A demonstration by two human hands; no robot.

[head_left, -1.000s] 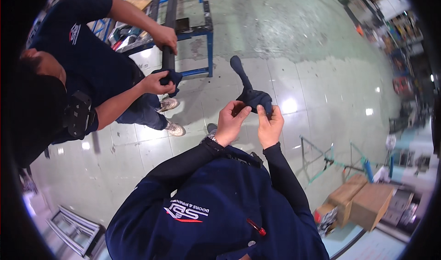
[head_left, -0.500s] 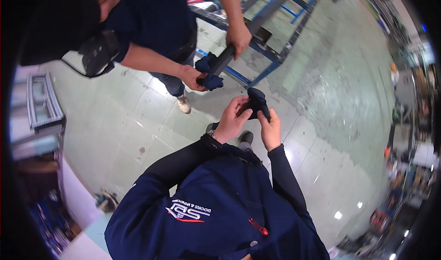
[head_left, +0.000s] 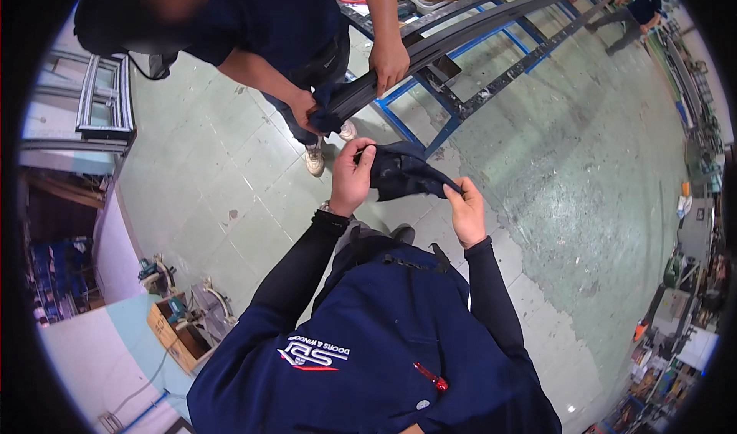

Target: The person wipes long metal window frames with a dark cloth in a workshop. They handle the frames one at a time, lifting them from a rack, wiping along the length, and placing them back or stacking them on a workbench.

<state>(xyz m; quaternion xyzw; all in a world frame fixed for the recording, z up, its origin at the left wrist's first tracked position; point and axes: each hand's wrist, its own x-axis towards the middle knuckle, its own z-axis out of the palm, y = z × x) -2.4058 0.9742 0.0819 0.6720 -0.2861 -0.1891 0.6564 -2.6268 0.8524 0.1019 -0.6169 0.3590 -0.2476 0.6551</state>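
1 dark cloth (head_left: pixel 401 174), limp, creased; exact kind cannot be told. Located in the air ahead of the wearer's torso, above the floor (head_left: pixel 230 161), stretched between 2 bare hands.

Step in hand, as judged: opening out and straightening the cloth. The next move appears to call for 2 steady pinches, with light tension to ease out the remaining folds.

Direction: long axis runs from the left hand to the right, slanting toward the wearer at its right end. The broad part lies at the left; the narrower, twisted end points right. The lower edge hangs loose.

Left hand (head_left: pixel 353 179): thumb and fingers closed on the upper left edge of the cloth. Right hand (head_left: pixel 468 215): thumb and forefinger narrowed on the tapered end.

Adjacent: 1 long dark bar (head_left: pixel 437 48), a co-worker's hand (head_left: pixel 389 64) upon it, above a blue-legged bench (head_left: pixel 447 129); near the cloth, apart from it.
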